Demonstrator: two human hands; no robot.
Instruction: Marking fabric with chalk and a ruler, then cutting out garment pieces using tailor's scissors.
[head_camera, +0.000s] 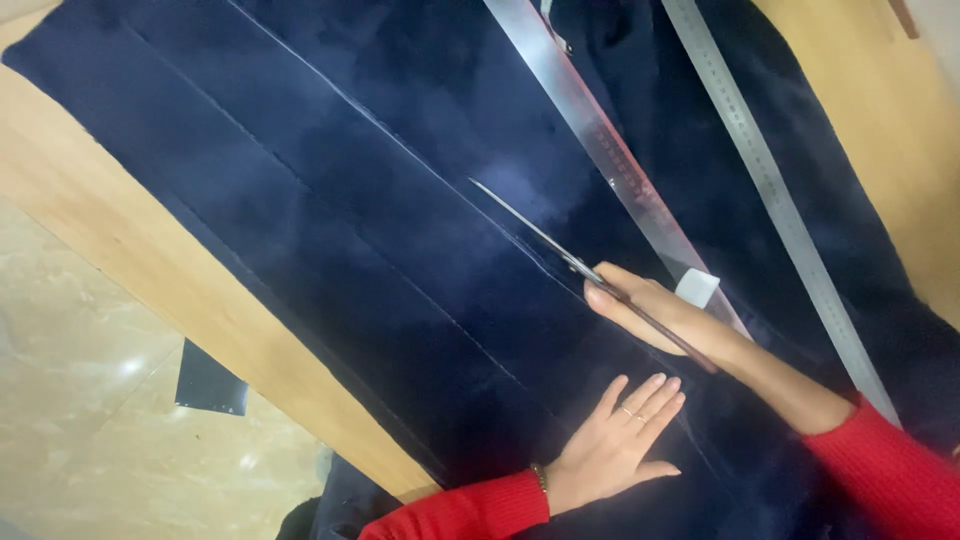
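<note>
Open dark fabric (330, 230) left of the scissors (560, 250), two metal rulers (620, 160) lying across the right, bare bench (130, 250) along the left edge

The scissors' (560, 255) handles are hidden inside the right hand (655, 315). Both metal rulers (600, 140) run past the top edge at twelve o'clock. The navy fabric (330, 230) is cut off at the top and at five o'clock. Red sleeves (880, 470) leave the frame at five o'clock. A small white block (697, 288) is too blurred to identify.
</note>
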